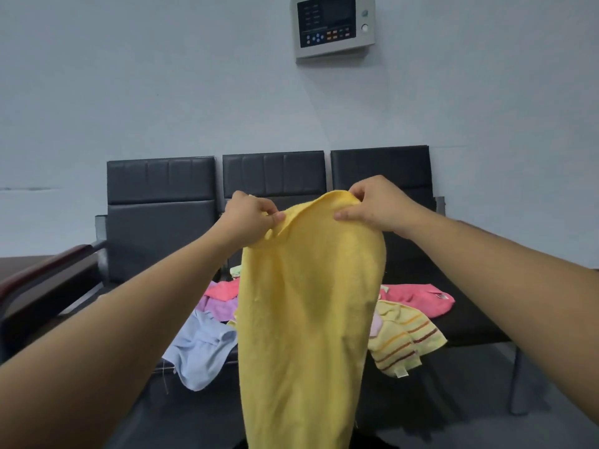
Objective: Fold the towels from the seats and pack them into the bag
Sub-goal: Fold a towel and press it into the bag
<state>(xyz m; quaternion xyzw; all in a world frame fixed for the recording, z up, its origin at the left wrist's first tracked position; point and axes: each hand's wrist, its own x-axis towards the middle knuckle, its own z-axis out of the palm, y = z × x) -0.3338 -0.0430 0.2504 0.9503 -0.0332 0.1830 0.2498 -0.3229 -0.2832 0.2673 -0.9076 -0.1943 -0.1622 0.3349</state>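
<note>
So the biggest thing in your view is the pale grey wall [129,92], and against it sits the row of three black padded seats [162,222].

In front of the middle seat you've got the yellow towel [301,319] held up in the air. It hangs long and loose from its top edge, runs out of the bottom of the view, and covers part of the pile behind it.

That pile is spread over the middle and right seats:
- The light blue towel [201,354] is crumpled and droops over the front edge on the left.
- The striped pale yellow towel [405,341] is on the right and also spills over the front edge.
- The pink towel [421,298] lies just behind the striped one.
- The coral towel [223,290] and the purple towel [220,307] are bunched together on the left, touching each other.
- A bit of pale green cloth [236,270] peeks out behind them, too hidden to say more.

There's a dark wooden counter edge [42,273] off to the left, and a grey control panel [334,24] up on the wall.

Your left hand [249,215] pinches the towel's top edge between thumb and fingers. Your right hand [379,205] grips the same edge nearby, fingers curled over the fabric. Both arms are stretched out in front of you.
</note>
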